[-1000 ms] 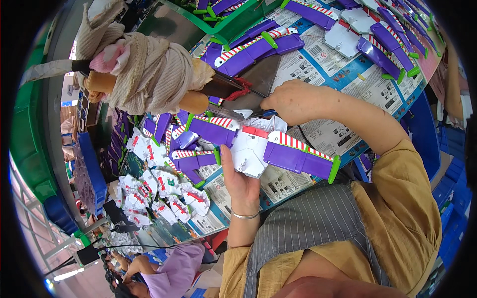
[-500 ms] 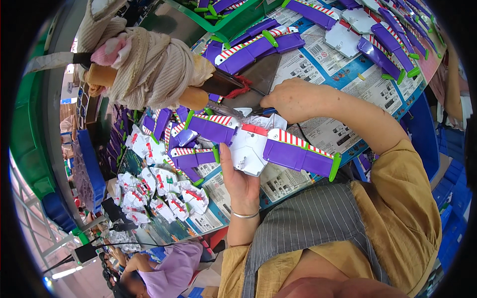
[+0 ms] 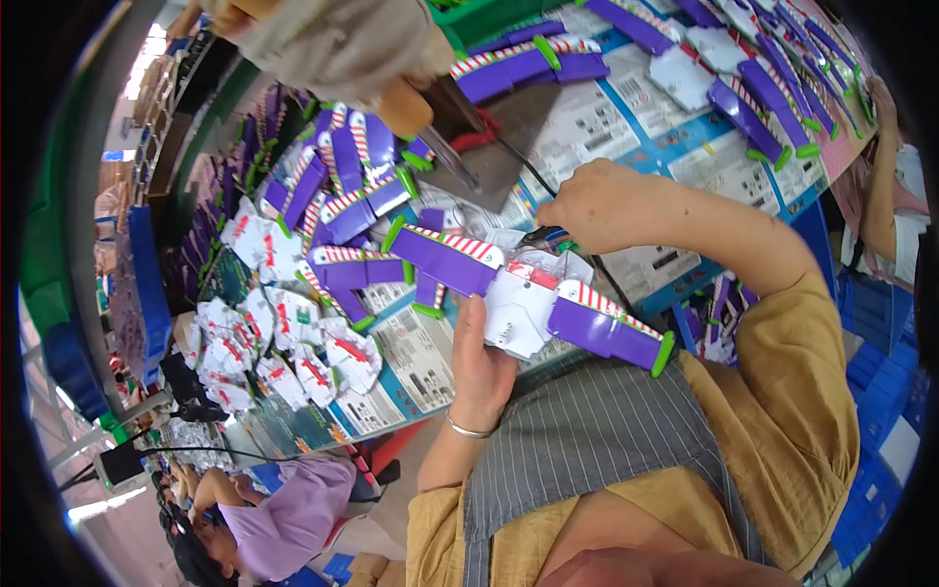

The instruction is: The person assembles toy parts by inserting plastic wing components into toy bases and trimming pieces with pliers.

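Note:
My left hand (image 3: pixel 481 364) grips a toy wing pack from below, its thumb on the front of the white body (image 3: pixel 518 319). A red part sits at the body's top edge. Purple wings with red-and-white striped edges and green tips spread to both sides, the right wing (image 3: pixel 604 331) reaching over my apron. Just beyond the pack, my right hand (image 3: pixel 604 207) is closed round a dark tool (image 3: pixel 548 235) with a bit of blue. Its tip lies close to the pack's upper edge; my fingers hide most of it, so its kind is unclear.
A cloth-wrapped fixture (image 3: pixel 333 49) with a metal bar juts in at upper left. White bodies with red parts (image 3: pixel 279 347) are heaped at left, beside piled purple wings (image 3: pixel 352 220). More wing packs (image 3: pixel 685 78) lie at far right. A black cord (image 3: pixel 528 166) runs under my right hand. Co-workers sit nearby.
The whole view has shifted, with the wrapped fixture now higher and further left. The wing pack and both my hands appear further from the fixture's bar. Both grips look unchanged.

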### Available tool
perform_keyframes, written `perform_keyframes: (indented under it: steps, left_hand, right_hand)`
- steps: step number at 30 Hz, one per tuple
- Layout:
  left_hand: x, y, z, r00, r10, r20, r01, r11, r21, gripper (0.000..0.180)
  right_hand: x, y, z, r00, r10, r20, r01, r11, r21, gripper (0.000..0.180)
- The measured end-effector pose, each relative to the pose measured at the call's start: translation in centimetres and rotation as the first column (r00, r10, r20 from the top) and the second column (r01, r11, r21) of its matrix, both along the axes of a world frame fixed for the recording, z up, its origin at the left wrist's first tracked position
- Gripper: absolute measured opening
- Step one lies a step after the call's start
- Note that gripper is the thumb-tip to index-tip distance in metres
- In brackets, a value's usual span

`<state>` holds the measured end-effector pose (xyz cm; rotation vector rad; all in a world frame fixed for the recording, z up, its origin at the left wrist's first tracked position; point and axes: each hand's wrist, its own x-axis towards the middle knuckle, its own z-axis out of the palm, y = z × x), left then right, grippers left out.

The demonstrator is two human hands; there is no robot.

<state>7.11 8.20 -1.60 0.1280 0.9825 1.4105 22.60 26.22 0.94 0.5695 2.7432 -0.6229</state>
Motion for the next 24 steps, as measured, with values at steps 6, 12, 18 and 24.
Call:
perform_keyframes:
  steps: [6,12,18,24]
  left_hand:
    - [-2.5,-4.6,0.1,0.857,-0.507,0.090,0.515,0.846,-0.136,0.057]
    - [0.6,-2.3,0.5,0.900,-0.399,0.174,0.416,0.906,-0.077,0.062]
    - [1.5,-3.4,-0.5,0.943,-0.311,0.121,0.321,0.943,-0.083,0.049]
    - [0.8,-4.8,-0.9,0.955,-0.266,-0.131,0.271,0.962,0.022,0.064]
  right_hand:
    - [0.8,-3.3,1.9,0.961,0.236,0.144,-0.271,0.903,0.334,0.013]
    - [-0.4,-0.7,1.0,0.921,0.257,0.293,-0.255,0.966,-0.044,0.010]
    - [1.5,-2.2,2.4,0.989,0.142,0.050,-0.143,0.990,0.013,0.016]
    - [2.5,-4.9,5.8,0.980,0.081,-0.183,-0.061,0.992,0.115,0.012]
